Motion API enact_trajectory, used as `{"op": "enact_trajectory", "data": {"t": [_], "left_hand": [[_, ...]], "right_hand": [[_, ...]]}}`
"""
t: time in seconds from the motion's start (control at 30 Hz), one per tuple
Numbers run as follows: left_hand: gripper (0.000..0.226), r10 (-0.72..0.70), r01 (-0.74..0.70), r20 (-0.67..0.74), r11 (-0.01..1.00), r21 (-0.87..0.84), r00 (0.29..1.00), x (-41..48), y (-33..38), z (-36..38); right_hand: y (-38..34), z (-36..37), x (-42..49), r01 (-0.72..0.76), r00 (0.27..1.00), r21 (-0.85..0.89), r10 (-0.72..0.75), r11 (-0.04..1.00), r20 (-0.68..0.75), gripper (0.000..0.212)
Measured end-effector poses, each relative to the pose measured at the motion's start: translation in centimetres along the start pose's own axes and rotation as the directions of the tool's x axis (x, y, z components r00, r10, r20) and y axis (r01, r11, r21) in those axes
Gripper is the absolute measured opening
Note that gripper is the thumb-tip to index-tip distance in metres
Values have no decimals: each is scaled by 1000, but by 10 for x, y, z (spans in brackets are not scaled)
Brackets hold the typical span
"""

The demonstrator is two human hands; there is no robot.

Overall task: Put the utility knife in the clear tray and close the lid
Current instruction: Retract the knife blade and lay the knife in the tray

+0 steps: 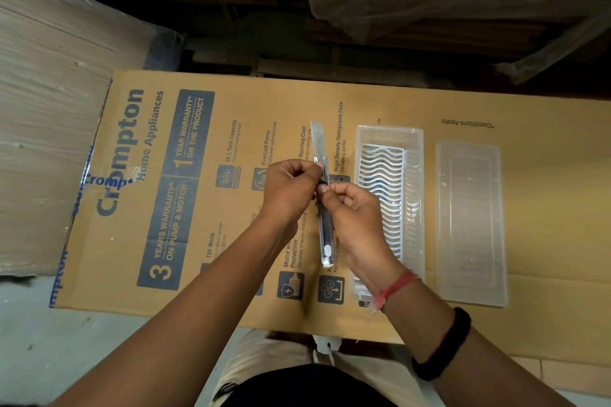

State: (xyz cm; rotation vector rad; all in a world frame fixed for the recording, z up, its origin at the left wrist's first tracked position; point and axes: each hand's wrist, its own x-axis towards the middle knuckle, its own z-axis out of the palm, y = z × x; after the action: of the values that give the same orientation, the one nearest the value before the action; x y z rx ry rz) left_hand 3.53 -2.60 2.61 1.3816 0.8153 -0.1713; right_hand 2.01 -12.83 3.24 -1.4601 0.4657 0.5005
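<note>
A silver utility knife [323, 235] with its blade extended away from me is held over the cardboard, just left of the clear tray [415, 175]. My left hand [288, 188] pinches the knife near its blade end. My right hand [353, 215] grips the knife's body from the right, thumb on its slider. The tray is long, open, and holds a white wavy grid insert [380, 195]. Its clear lid [471, 225] lies flat to the right of the tray, apart from it.
Everything rests on a flattened brown Crompton cardboard box [172, 175] on the floor. A plastic-wrapped stack of boards [43, 116] stands at the left. Dark wooden pallets and plastic sheeting [429, 3] lie beyond the cardboard's far edge.
</note>
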Motion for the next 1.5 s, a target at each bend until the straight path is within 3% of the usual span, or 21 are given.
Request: {"op": "enact_trajectory", "data": {"t": [0.47,0.63,0.73,0.87,1.17,1.27,1.37,1.5], "left_hand": [[35,156,-164,77,981,107,985,-20,13,43],[32,158,-179,153,974,140,976,-33,8,56],[17,134,-189,242,958,218,961,-36,3,60],[28,95,-199,312,926,320,945,-43,-2,65],[33,118,-201,251,919,339,961,-47,-6,77],[29,113,-189,224,914,358,968,-48,-7,82],[23,103,-186,231,908,374,967,-50,-9,88],[25,78,-162,219,902,400,973,-48,-15,94]], "right_hand": [[4,-58,-41,2,1000,-4,-2,1000,-14,34],[10,-76,-50,-11,1000,-9,10,1000,-25,38],[11,-85,-51,-4,999,-4,4,1000,-36,42],[13,-91,-51,-10,999,-26,9,1000,-39,47],[15,-98,-53,20,992,-39,-25,999,-120,33],[11,-100,-53,62,982,-208,-97,976,-162,23],[6,-103,-50,120,966,-496,-216,860,-140,15],[8,-104,-39,123,960,-701,-264,703,-96,30]]}}
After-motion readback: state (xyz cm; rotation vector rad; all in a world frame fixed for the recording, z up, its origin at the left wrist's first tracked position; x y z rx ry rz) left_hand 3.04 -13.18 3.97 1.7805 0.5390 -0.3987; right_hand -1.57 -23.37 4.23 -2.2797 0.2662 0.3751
